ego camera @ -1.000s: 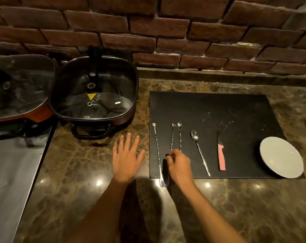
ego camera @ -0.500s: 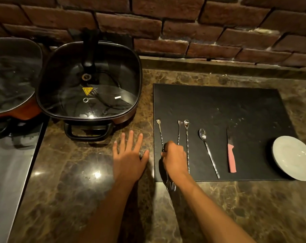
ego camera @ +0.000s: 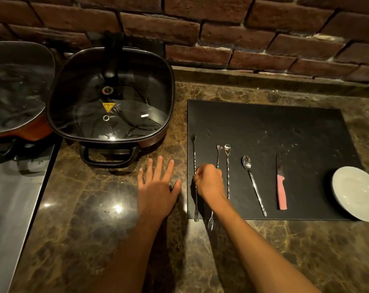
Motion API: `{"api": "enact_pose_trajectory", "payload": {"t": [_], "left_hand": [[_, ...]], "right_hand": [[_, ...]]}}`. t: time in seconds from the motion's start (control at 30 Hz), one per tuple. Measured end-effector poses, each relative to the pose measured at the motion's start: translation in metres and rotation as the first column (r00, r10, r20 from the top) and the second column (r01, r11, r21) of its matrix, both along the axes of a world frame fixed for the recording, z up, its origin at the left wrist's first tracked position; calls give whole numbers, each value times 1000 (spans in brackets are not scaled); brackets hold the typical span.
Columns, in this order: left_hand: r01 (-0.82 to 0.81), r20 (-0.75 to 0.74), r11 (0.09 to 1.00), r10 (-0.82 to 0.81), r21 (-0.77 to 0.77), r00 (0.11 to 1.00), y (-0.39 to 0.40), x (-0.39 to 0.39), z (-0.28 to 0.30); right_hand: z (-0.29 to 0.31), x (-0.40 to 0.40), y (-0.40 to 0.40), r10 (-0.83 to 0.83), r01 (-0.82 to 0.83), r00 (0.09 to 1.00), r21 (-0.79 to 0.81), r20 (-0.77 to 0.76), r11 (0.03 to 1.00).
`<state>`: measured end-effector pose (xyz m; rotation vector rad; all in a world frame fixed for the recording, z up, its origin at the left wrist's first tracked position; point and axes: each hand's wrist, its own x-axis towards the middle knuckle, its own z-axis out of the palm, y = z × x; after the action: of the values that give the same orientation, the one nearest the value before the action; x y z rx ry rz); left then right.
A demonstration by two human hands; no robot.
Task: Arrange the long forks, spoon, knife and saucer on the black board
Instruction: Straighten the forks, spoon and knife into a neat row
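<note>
Three long forks lie side by side on the black board (ego camera: 285, 127), tines toward me. My right hand (ego camera: 210, 182) is curled over the left fork (ego camera: 193, 153) and the middle fork (ego camera: 218, 154); which one the fingers pinch I cannot tell. The right fork (ego camera: 228, 172), spoon (ego camera: 254, 186) and pink-handled knife (ego camera: 281, 187) follow rightward, the saucer (ego camera: 357, 193) overhanging the board's right edge. My left hand (ego camera: 158, 187) rests flat, fingers spread, on the marble counter (ego camera: 94, 229).
</note>
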<state>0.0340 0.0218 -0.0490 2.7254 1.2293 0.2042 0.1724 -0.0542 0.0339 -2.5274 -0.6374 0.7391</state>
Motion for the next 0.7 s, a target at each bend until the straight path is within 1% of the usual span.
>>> {"api": "enact_pose_trajectory", "payload": {"t": [0.1,0.2,0.43,0.7], "left_hand": [[0,-12,1000,0,-12,1000,0,0,2],[-5,-12,1000,5,-21,1000,0,0,2],[-6,-24,999,5,-32,1000,0,1,3],[-11,-17,999,10,-36,1000,-1,1,3]], "right_hand": [[-1,0,1,33,-32,997,-18,76,999],[-2,-1,1,49,-47,993,-25,105,999],[-3,2,6,62,-61,990,-8,129,998],[-3,4,8,64,-66,990,13,122,998]]}}
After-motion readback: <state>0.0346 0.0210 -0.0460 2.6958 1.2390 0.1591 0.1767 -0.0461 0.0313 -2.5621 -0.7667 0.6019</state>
